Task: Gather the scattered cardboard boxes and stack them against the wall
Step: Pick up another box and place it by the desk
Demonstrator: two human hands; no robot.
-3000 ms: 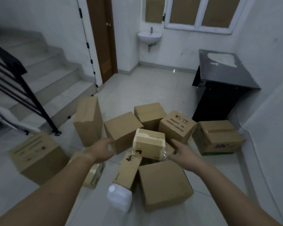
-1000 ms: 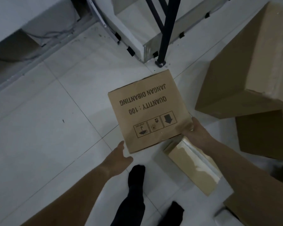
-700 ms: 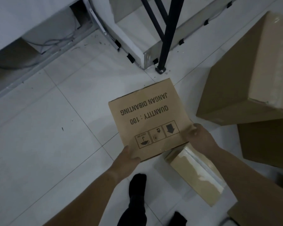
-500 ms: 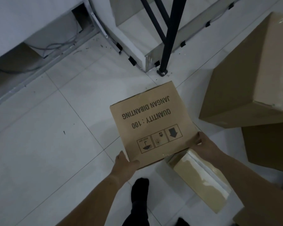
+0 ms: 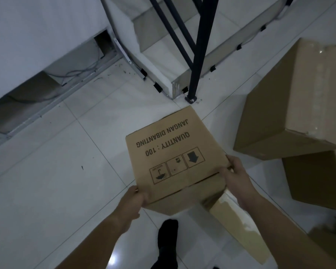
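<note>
Both hands grip the printed box near the railing post. Left hand clamps its near-left corner, right hand its near-right corner.

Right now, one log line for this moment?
step: grasping printed box | left hand: grips near-left corner | right hand: grips near-right corner | nearby: big box at right, railing post ahead

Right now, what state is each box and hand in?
Printed brown cardboard box: closed, tilted, held at its near corners.
Left hand: grips its near left corner.
Right hand: grips its near right corner.
Large plain brown cardboard box: closed, taped.
Small tape-covered cardboard box: lying on the floor.
</note>
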